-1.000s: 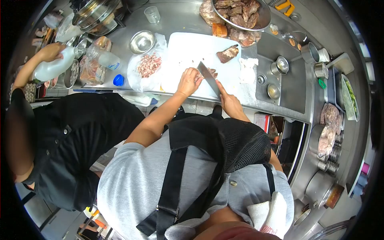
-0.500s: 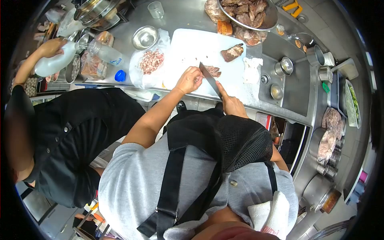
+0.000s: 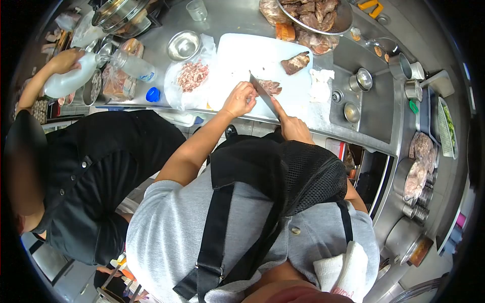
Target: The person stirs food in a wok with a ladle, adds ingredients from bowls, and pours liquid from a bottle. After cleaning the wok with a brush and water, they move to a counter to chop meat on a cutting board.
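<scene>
My right hand (image 3: 295,128) is closed round the handle of a knife (image 3: 263,94), one finger stretched along the blade's back. The blade slants up and left over the white cutting board (image 3: 235,55). Cut meat (image 3: 271,87) lies against the right side of the blade. Just left of the blade is my left hand (image 3: 240,99), its fingers curled together; whatever is under them is hidden. A larger browned piece of meat (image 3: 296,63) rests on the board's right part. Chopped pink meat (image 3: 192,76) sits on a plastic bag (image 3: 174,93) left of the board.
A co-worker (image 3: 96,171) stands at my left, one hand on a whitish bottle (image 3: 73,76). Behind the board are a metal bowl (image 3: 183,46) and a large bowl of meat (image 3: 345,20). A sink (image 3: 371,106) and a white cloth (image 3: 321,85) are at the right.
The knife tip has shifted slightly to the left. The whole view has moved a little. Both of my hands keep nearly the same pose.
</scene>
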A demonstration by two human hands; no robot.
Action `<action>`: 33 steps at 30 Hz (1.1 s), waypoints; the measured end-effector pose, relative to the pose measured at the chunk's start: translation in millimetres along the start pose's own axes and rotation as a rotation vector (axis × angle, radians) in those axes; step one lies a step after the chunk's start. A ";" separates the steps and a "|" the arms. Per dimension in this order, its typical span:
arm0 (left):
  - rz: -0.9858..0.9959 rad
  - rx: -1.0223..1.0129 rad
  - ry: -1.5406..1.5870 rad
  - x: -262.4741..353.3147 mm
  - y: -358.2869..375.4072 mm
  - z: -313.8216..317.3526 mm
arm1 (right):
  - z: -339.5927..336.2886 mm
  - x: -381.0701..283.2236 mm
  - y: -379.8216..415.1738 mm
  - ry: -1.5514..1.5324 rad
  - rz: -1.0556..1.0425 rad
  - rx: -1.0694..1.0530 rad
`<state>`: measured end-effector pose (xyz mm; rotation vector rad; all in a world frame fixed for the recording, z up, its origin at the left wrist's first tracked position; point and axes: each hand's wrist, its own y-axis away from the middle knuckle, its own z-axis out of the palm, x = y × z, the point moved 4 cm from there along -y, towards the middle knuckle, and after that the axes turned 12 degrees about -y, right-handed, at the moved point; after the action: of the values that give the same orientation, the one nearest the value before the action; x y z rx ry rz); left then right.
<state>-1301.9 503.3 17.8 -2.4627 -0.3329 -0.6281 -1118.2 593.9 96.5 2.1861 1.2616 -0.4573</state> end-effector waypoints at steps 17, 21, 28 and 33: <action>0.088 -0.325 -0.047 -11.7 2.2 -28.8 | 29.1 52.1 -30.7 -0.322 -0.194 0.081; 0.039 -0.217 -0.031 -7.6 7.9 -8.4 | 15.1 44.7 -26.0 -0.169 -0.134 0.041; -0.194 0.086 -0.096 25.7 10.1 0.8 | 6.6 39.9 -13.6 0.019 -0.089 0.021; -0.028 0.082 -0.063 21.4 9.3 -4.9 | 3.7 34.1 -6.1 -0.005 -0.088 0.053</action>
<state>-1281.9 495.0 27.8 -2.4068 -0.4111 -0.5382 -1106.6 616.9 73.1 2.1777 1.3621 -0.5360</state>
